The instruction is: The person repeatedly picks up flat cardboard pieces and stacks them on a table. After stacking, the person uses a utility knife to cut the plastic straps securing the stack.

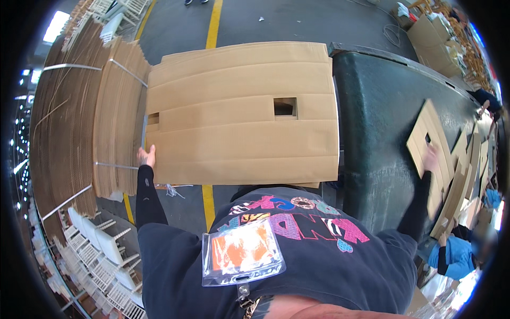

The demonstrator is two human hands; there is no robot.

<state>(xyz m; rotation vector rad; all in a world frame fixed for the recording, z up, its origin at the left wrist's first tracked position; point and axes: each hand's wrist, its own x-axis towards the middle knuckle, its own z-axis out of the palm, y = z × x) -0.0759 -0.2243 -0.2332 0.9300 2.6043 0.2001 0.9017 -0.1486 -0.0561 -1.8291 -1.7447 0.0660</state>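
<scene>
A large brown cardboard sheet (pixel 239 143) lies flat in front of me, with one square cut-out right of its middle and a smaller notch at its left edge. My left hand (pixel 146 157) is at the sheet's left edge, thumb and finger spread apart. Out to the right, my right hand (pixel 431 158) is smeared by motion over a smaller cardboard panel (pixel 425 127) with a dark cut-out. That panel lies on a dark green table (pixel 372 122); whether my fingers grip it is unclear.
Tall strapped stacks of cardboard (pixel 119 122) stand close on the left. White chairs (pixel 101 239) are behind them. More cardboard pieces (pixel 465 175) lie at the table's right side, where a person in a blue top (pixel 457 258) stands. Yellow lines (pixel 213 24) cross the grey floor.
</scene>
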